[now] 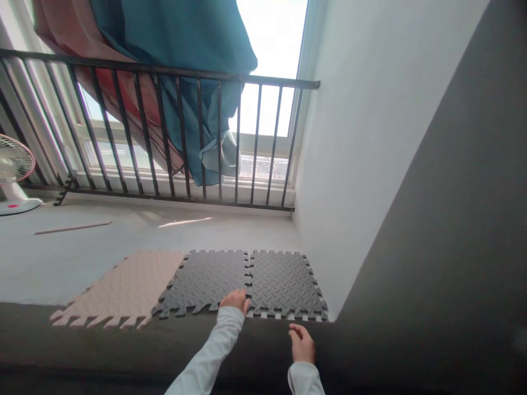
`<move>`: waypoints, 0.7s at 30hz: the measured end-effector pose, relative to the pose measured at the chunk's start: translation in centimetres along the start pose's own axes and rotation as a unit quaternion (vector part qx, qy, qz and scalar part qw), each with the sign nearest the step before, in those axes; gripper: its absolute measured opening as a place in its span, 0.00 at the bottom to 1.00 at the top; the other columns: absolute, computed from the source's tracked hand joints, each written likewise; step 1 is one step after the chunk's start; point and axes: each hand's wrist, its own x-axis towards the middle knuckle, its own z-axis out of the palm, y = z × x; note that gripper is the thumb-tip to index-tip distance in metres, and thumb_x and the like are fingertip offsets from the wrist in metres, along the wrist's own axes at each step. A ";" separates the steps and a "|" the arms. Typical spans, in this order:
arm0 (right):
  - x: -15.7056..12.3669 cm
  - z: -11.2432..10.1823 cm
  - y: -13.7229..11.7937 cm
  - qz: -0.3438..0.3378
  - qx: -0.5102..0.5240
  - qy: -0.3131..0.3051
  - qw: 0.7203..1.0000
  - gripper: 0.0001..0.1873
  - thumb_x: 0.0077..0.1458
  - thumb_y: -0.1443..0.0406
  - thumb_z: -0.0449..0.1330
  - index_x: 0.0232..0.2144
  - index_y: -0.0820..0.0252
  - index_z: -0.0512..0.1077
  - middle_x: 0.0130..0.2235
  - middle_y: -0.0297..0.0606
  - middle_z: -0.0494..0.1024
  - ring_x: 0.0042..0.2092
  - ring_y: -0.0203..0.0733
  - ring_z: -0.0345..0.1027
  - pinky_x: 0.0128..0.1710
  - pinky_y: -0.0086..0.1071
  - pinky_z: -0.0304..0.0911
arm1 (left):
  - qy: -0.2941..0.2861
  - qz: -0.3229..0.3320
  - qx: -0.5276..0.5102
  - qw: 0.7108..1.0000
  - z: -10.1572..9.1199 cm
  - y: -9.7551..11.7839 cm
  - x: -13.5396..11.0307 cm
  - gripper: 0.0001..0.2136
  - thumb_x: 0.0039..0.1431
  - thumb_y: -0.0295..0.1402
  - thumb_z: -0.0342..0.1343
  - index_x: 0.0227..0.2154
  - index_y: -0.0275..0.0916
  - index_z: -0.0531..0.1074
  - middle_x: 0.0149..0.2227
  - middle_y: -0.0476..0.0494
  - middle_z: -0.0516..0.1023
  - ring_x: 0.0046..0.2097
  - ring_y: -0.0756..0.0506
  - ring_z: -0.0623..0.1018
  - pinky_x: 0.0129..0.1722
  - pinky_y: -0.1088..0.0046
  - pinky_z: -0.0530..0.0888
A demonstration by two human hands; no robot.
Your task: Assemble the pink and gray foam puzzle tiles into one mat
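Note:
Two dark grey foam mat tiles with a raised tread pattern lie side by side on the raised ledge. My left hand [235,300] is at the front right corner of the left grey foam mat tile [212,278], beside the seam, with its fingers closed on the edge. Along that seam, a narrow gap shows against the right grey foam mat tile [284,282]. Lower and to the right, my right hand [302,343] hovers just in front of the ledge, apart from the tiles. Its fingers are loosely bent, and nothing shows between them.
A beige foam mat tile [123,285] lies left of the grey ones. A thin strip [74,228] rests on the ledge [24,263]. Behind stand a black railing [185,195], a hanging blue curtain [177,38] and a fan [14,164]. A white wall [370,109] rises at right.

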 end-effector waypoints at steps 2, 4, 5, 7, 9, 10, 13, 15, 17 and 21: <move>-0.1 -0.4 -0.2 0.002 -0.005 0.004 1.000 0.12 0.32 0.61 0.51 0.20 0.57 0.72 0.25 0.36 0.76 0.31 0.42 0.69 0.31 0.29 0.61 | -0.021 0.020 -0.023 0.999 1.0 1.9 -0.1 0.12 0.52 0.36 0.48 0.38 0.43 0.72 0.39 0.39 0.75 0.41 0.40 0.73 0.37 0.65 0.68; -0.2 -0.7 -0.4 0.004 -0.009 0.004 1.000 0.11 0.32 0.61 0.51 0.20 0.57 0.72 0.25 0.35 0.76 0.31 0.41 0.69 0.31 0.29 0.61 | -0.036 0.032 -0.044 0.998 1.7 3.1 -0.2 0.13 0.52 0.36 0.48 0.38 0.42 0.72 0.39 0.39 0.76 0.41 0.40 0.74 0.38 0.64 0.68; -0.3 -0.8 -0.5 0.006 -0.010 0.003 1.000 0.11 0.32 0.62 0.52 0.20 0.57 0.72 0.25 0.35 0.76 0.30 0.41 0.69 0.31 0.29 0.61 | -0.039 0.033 -0.054 0.997 2.0 3.5 -0.2 0.13 0.51 0.36 0.48 0.39 0.42 0.72 0.39 0.38 0.76 0.41 0.40 0.74 0.38 0.64 0.69; -0.4 -0.9 -0.6 0.011 -0.009 -0.002 1.000 0.11 0.32 0.62 0.52 0.20 0.57 0.72 0.25 0.35 0.76 0.30 0.42 0.69 0.31 0.29 0.61 | -0.038 0.023 -0.069 0.997 2.3 3.7 -0.2 0.14 0.51 0.35 0.48 0.39 0.40 0.71 0.40 0.38 0.75 0.41 0.40 0.74 0.39 0.65 0.68; -0.4 -1.0 -0.7 0.018 -0.002 -0.010 1.000 0.10 0.32 0.62 0.52 0.19 0.57 0.72 0.25 0.35 0.76 0.30 0.42 0.69 0.31 0.29 0.61 | -0.029 0.003 -0.084 0.996 2.5 3.3 0.0 0.15 0.52 0.35 0.47 0.42 0.39 0.70 0.42 0.39 0.75 0.42 0.42 0.73 0.40 0.67 0.68; -0.4 -0.9 -0.7 0.020 0.002 -0.015 1.000 0.10 0.32 0.62 0.52 0.19 0.57 0.71 0.25 0.35 0.76 0.30 0.42 0.69 0.31 0.29 0.61 | -0.023 -0.008 -0.090 0.996 2.5 2.9 0.1 0.16 0.53 0.36 0.46 0.43 0.40 0.69 0.43 0.40 0.75 0.43 0.43 0.73 0.41 0.68 0.68; -0.4 -0.7 -0.8 0.020 0.007 -0.025 0.999 0.09 0.32 0.63 0.52 0.19 0.57 0.71 0.25 0.35 0.77 0.30 0.42 0.69 0.31 0.29 0.61 | 0.009 -0.045 -0.110 0.993 2.7 1.6 0.5 0.17 0.54 0.36 0.44 0.46 0.41 0.68 0.45 0.41 0.74 0.44 0.45 0.73 0.42 0.71 0.67; -0.4 -0.5 -0.8 0.016 0.005 -0.027 1.000 0.09 0.32 0.63 0.52 0.19 0.57 0.71 0.25 0.35 0.77 0.30 0.41 0.69 0.32 0.29 0.61 | 0.038 -0.059 -0.114 0.991 3.0 0.9 0.6 0.16 0.54 0.35 0.45 0.45 0.40 0.69 0.44 0.41 0.75 0.44 0.46 0.73 0.43 0.72 0.67; -0.4 -0.3 -0.8 0.014 0.002 -0.029 0.999 0.09 0.32 0.63 0.52 0.19 0.57 0.71 0.25 0.35 0.77 0.30 0.41 0.69 0.32 0.29 0.61 | 0.060 -0.056 -0.106 0.991 3.6 0.4 0.6 0.15 0.53 0.34 0.46 0.43 0.40 0.71 0.41 0.42 0.75 0.44 0.47 0.73 0.43 0.74 0.67; -0.4 0.0 -0.7 0.019 -0.001 -0.036 0.999 0.09 0.32 0.63 0.52 0.19 0.57 0.71 0.24 0.35 0.76 0.29 0.41 0.68 0.31 0.29 0.61 | 0.076 -0.025 -0.077 0.994 5.6 -0.3 0.6 0.14 0.53 0.32 0.46 0.40 0.42 0.73 0.38 0.43 0.76 0.41 0.48 0.73 0.42 0.76 0.66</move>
